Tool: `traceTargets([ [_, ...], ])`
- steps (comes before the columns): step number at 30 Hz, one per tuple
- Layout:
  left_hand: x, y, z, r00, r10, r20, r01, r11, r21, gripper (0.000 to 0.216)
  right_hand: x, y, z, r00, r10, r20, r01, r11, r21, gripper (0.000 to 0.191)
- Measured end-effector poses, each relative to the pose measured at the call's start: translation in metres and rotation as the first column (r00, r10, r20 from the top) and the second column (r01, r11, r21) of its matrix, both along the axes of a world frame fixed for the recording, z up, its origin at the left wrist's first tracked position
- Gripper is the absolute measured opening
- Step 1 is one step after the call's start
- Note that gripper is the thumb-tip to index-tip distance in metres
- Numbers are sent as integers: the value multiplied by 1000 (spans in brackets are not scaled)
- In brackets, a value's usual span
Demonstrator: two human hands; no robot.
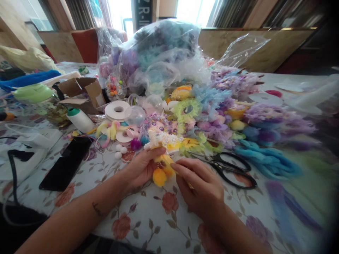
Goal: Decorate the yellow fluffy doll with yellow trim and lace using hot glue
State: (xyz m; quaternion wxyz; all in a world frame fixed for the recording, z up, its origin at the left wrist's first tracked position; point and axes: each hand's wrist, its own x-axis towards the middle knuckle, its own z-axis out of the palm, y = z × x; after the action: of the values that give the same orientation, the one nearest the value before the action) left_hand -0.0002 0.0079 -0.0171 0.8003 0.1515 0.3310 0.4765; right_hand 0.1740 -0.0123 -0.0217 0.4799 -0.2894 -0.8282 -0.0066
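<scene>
A small doll-like figure with large painted eyes [156, 126], lilac hair and a white beaded frill [162, 139] is upright before me. Below the frill hang yellow pieces and fluffy yellow pompoms [159, 177]. My left hand [141, 168] is closed around the figure's lower part, thumb on top. From the other side, my right hand [200, 181] pinches a yellow strip [169, 160] by the pompoms; its fingertips are partly hidden. Black-handled scissors [235, 169] lie right of my right hand. White pompoms [120, 150] and a purple pompom [136, 144] lie beyond my left hand.
A black phone [66, 164], a thread cone [81, 120], a ribbon spool [116, 110] and an open cardboard box [82, 91] stand left. Behind are a large clear plastic bag [164, 46] and piled frilly trims [212, 102]. Blue yarn [267, 158] lies right, on a floral tablecloth [148, 215].
</scene>
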Motion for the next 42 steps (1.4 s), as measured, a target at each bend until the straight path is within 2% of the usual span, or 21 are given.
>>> traceTargets([
  [5, 1, -1, 0, 1000, -2, 13, 2, 1000, -6, 7, 4, -2, 10, 990, 87, -106, -106, 977, -186, 27],
  [8, 2, -2, 2, 1000, 10, 28, -9, 1000, -27, 5, 8, -3, 12, 988, 38, -149, -74, 967, -243, 30],
  [12, 1, -3, 5, 989, -102, 111, 111, 990, -82, 22, 12, -1, 10, 990, -17, -142, -14, 977, -213, 33],
  [16, -1, -4, 3, 961, -209, 182, 225, 972, -68, 38, 12, 1, 6, 993, -23, -116, -2, 977, -214, 38],
  [21, -3, -5, -2, 912, -315, 261, 330, 944, -15, 47, 11, 3, 0, 982, -32, -185, -31, 944, -329, 37],
  [25, -4, -5, -3, 907, -322, 273, 330, 944, 18, 44, 11, 4, -3, 979, -28, -203, -59, 910, -411, 33],
  [30, -3, -6, 4, 967, -236, 96, 232, 972, 47, 32, 10, 4, -2, 984, -24, -178, -61, 887, -457, 31],
  [37, -1, -5, 6, 990, -137, -25, 137, 990, 31, 32, 8, 5, -1, 998, 11, -62, -34, 927, -373, 34],
  [42, -2, -5, 7, 990, -134, -51, 133, 991, -33, 17, 9, 2, 1, 996, 6, -85, -32, 949, -315, 38],
])
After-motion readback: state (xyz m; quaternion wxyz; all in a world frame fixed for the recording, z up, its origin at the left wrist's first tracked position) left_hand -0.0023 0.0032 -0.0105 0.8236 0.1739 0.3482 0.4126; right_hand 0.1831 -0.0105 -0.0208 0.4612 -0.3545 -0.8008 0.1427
